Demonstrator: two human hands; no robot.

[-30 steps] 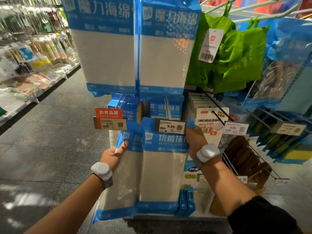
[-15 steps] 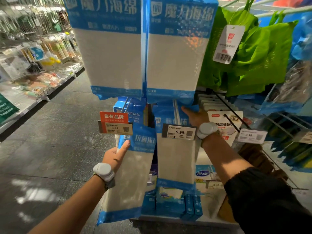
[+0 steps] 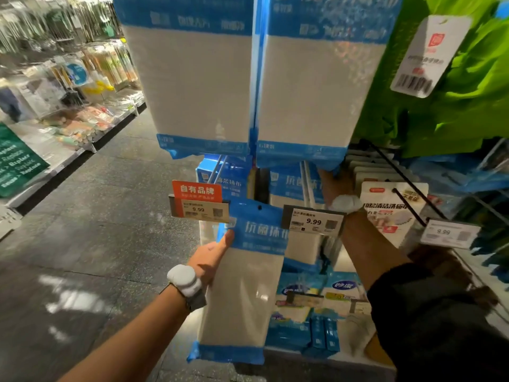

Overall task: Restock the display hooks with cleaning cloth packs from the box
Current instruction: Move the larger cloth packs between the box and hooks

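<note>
Right hand: moved from the front of the middle hook, beside the price tag, to far back along it; now centre right of frame, under the large sponge packs. Fingers hidden behind their lower edge, so whether they grip or merely push cannot be told.

Hung pack: formerly at the front, covering the lower centre; now slid rearward, its white body showing only below and behind the price tag. Judged seated on the hook, leaving front room for another.

Left hand: position little changed, lower centre. Thumb lies along the blue header edge and fingers wrap behind, clamped on the second cloth pack.

Second cloth pack: off the hooks, upright, slightly tilted, header just below the orange label and overlapping the price tag's left edge. Punch hole free, unthreaded. Judged next for hanging.

View: closer to the display than before.
</note>
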